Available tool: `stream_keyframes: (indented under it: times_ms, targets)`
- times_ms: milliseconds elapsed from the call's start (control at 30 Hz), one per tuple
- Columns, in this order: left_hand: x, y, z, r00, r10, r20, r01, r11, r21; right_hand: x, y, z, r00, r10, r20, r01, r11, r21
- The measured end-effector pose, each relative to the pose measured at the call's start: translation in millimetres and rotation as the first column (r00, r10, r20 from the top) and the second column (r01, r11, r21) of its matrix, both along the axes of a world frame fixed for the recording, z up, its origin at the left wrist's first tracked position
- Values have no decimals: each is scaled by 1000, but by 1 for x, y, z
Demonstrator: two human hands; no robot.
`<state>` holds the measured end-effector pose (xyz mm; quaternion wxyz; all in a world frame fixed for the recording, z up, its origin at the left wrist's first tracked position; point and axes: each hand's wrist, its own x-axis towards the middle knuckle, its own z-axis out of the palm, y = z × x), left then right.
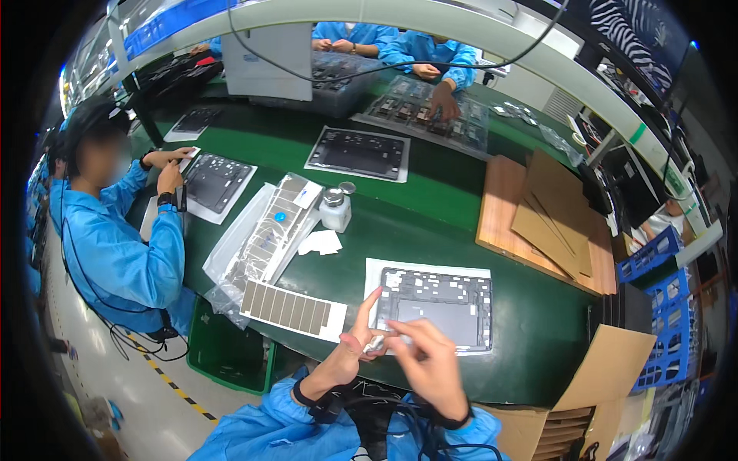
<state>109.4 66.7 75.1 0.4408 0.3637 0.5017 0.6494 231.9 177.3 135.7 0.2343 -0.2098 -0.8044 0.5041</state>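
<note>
My left hand [347,358] is in front of the near edge of a dark tablet housing [438,316]. Its index finger points up while the other fingers curl around a small whitish, crumpled-looking piece [375,343]. Right beside it, my right hand [432,366] has its thumb and fingers drawn together at that piece; whatever lies between those fingertips is too small to make out. The housing rests on a white sheet [374,270] and carries many small white patches. Left of my hands lies a white strip with grey-brown rectangular pads [292,309].
Plastic bags with more pad strips [270,223], a pump bottle [335,210] and white paper pieces [320,243] lie left of centre. Wooden board and cardboard [550,215] are at right. A green bin [231,349] stands below. Co-workers [115,223] sit left and across.
</note>
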Motion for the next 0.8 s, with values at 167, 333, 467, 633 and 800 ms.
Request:
stream_keyframes:
  times_ms: [167,333,467,633,800]
  targets:
    - [5,27,-2,984,127,-122,-119,990,72,-14,-14,-49,977,-166,-132,146,979,-145]
    - [9,43,-15,958,282,-52,-263,936,232,-19,-17,-55,944,-266,-195,252,963,-95]
    - [6,48,-13,979,206,-6,-195,937,288,-23,-16,-59,937,-267,-224,321,911,258]
    - [2,56,-33,986,168,13,-166,954,250,-28,-6,-67,932,-259,-252,357,769,530]
    - [-16,45,-57,517,284,-807,-368,926,90,-4,42,-50,971,-237,40,190,860,473]
